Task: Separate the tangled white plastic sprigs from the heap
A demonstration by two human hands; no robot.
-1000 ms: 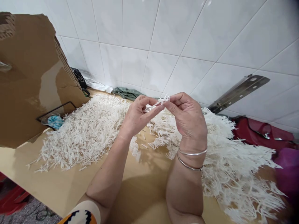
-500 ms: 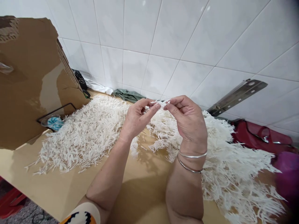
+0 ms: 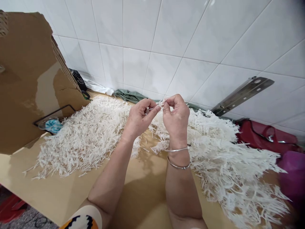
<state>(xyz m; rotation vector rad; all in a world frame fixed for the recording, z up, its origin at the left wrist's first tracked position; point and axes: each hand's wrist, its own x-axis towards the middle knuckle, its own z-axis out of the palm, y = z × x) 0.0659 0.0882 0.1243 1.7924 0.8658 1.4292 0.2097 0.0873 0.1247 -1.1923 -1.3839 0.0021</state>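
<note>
My left hand (image 3: 142,118) is closed in a pinch on a thin white branched piece (image 3: 160,102) that looks like plastic. At the piece's other end, the fingertips of my right hand (image 3: 176,114) pinch it too, close to the left fingers. Both hands are raised over the table, between two heaps of similar white pieces. The left heap (image 3: 83,136) is made of short, dense bits. Longer, tangled branching strands make up the right heap (image 3: 228,165). Small details of the held piece are hidden by my fingers.
A large cardboard box (image 3: 26,82) stands at left, with a clear cup holding something blue and white (image 3: 52,125) beside it. Green cloth (image 3: 130,95) lies along the tiled wall. At right are a metal bracket (image 3: 243,95), a red bag (image 3: 267,135) and a purple item (image 3: 292,175).
My right hand has moved left and turned more knuckles-up, its fingertips now closer to my left hand. The left hand stays nearly in place, still pinching. The view has shifted slightly.
</note>
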